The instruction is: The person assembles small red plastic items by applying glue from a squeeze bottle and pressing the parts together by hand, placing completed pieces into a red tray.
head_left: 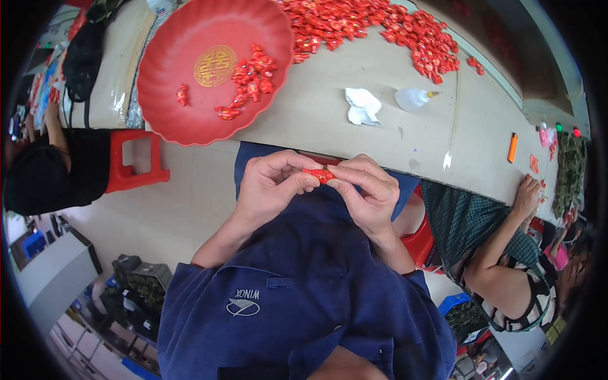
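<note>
Between my two hands, just in front of the table edge, is a small glossy red figurine (322,175) with gold touches. My left hand (272,183) pinches its left end between thumb and fingers. The right end is gripped by the thumb and forefinger of my right hand (367,187). My fingertips cover both ends. Beyond my left hand, a large scalloped red plastic plate (158,76) rests at the table edge, holding several similar red figurines (256,73). A big heap of the same red pieces (354,25) lies at the far side of the table.
On the table (392,136) are a crumpled white tissue (363,106), a small translucent squeeze bottle (413,99) and an orange cutter-like tool (512,147). A co-worker's arm (494,253) rests at the table on the right. A red stool (136,161) and another seated person (57,164) are at left.
</note>
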A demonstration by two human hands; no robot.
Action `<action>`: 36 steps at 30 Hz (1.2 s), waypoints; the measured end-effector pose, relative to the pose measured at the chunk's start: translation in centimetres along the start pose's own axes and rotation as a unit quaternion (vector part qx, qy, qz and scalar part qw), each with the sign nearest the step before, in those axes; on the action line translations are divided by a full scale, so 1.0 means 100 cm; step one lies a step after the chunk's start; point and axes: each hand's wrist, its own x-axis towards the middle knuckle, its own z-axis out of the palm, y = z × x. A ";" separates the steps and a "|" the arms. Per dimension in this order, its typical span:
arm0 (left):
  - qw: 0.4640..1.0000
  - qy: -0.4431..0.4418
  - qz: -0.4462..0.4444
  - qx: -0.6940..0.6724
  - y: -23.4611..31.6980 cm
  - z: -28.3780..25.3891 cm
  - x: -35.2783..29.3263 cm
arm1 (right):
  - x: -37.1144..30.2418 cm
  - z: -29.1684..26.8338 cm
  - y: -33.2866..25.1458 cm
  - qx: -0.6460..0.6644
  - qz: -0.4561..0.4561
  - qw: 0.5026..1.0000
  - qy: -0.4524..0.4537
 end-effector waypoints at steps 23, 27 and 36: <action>0.997 -0.044 -0.048 0.038 -0.001 0.031 0.028 | -0.012 -0.032 0.018 0.041 0.052 0.996 0.061; 0.998 -0.045 -0.033 0.038 0.000 0.025 0.025 | -0.007 -0.029 0.013 0.020 0.026 0.998 0.046; 0.997 -0.076 0.024 0.017 0.001 0.013 0.024 | -0.002 -0.022 0.008 -0.030 -0.070 0.996 0.042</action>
